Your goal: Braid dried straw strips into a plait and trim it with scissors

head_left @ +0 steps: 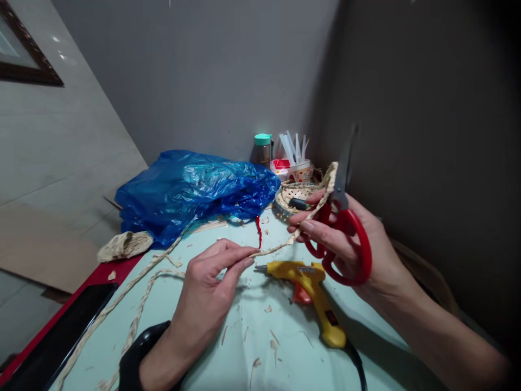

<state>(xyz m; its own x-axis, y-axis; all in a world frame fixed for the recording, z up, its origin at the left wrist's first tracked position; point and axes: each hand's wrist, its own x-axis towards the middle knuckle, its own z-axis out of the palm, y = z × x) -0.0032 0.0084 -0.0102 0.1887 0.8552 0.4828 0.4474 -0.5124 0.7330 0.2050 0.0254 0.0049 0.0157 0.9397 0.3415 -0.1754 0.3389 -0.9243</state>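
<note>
A pale twisted straw cord (277, 249) runs between my two hands above the table. My left hand (215, 277) pinches it between thumb and fingertips. In my right hand (345, 239) the cord's wider, braided end rests against the fingers, and the thumb presses on it. The same hand carries red-handled scissors (360, 244), blades pointing up and slightly blurred. Below the hands a yellow hot glue gun (311, 277) lies on its side, nozzle to the left. More cord trails from the left side down to the near edge.
A blue plastic bag (183, 190) covers the back left of the pale green table (228, 358). Behind stand a jar with a turquoise lid (262, 149), a cup of glue sticks (302, 172) and a woven basket (291, 201). A black tray-like object (65, 331) lies left. Straw scraps are scattered about.
</note>
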